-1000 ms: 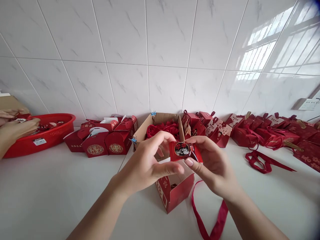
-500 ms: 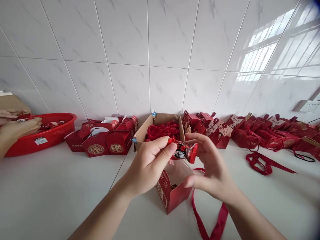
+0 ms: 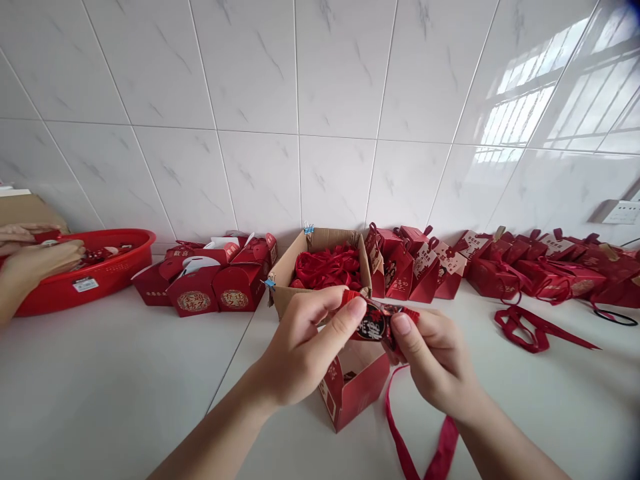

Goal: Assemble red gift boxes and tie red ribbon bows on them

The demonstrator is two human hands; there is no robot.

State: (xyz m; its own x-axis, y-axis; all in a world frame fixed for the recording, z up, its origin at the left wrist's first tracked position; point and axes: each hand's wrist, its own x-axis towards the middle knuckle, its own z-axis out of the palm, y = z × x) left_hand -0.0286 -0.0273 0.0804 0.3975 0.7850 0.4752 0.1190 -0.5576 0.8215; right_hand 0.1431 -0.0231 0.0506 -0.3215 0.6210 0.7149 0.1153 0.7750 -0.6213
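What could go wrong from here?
The left hand and right hand both pinch the small red packet; opposing pulls might tear it. It appears held above the open box, so a slip could drop it inside or onto the table. The loose ribbon nearby might catch the right hand.

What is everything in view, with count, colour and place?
Wrapped candy: one, red-black, both hands
Open gift box: one, red, below candy
Loose ribbons: two, red, right
Cardboard box: one, brown, near wall
Ribbon bundle: one, red, inside it
Binder clips: two, blue, its edges
Gift boxes: many, red, both sides
Loop: one, black, right
Basin: one, red, left, items inside
Cardboard piece: one, brown, far left
Wall socket: one, white, right
Tiled wall: one, white, back
Countertop: one, white, underneath
Co-worker's hands: two, bare, at basin
Left hand: one, bare, on candy
Right hand: one, bare, on candy
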